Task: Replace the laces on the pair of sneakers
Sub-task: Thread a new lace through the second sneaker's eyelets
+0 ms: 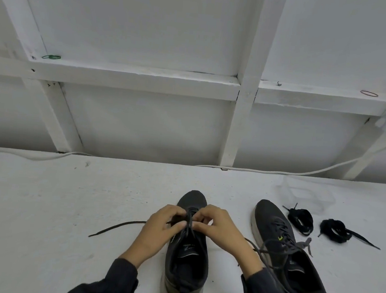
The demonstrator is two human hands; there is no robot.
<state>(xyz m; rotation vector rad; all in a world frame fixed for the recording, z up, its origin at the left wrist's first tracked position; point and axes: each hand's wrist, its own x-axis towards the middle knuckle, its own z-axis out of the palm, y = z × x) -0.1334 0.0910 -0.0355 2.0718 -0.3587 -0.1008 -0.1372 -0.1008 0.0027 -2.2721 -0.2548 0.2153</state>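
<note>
A dark grey sneaker (186, 261) with a pale sole stands in front of me, toe pointing away. My left hand (161, 222) and my right hand (215, 225) meet over its eyelets, and each pinches its dark lace (188, 227) with curled fingers. One loose end of that lace (116, 227) trails left across the white surface. The second sneaker (281, 250) stands to the right, its grey lace tied in a loose bow. Two bundled black laces (300, 218) (337, 230) lie to the right of it.
A white frame wall with crossbars rises behind the white surface (55, 205). A white cable (300, 173) runs along its base. Green rubber bands (51, 57) and a brown one (369, 93) rest on the ledge. A clear plastic wrapper (306, 194) lies behind the black laces.
</note>
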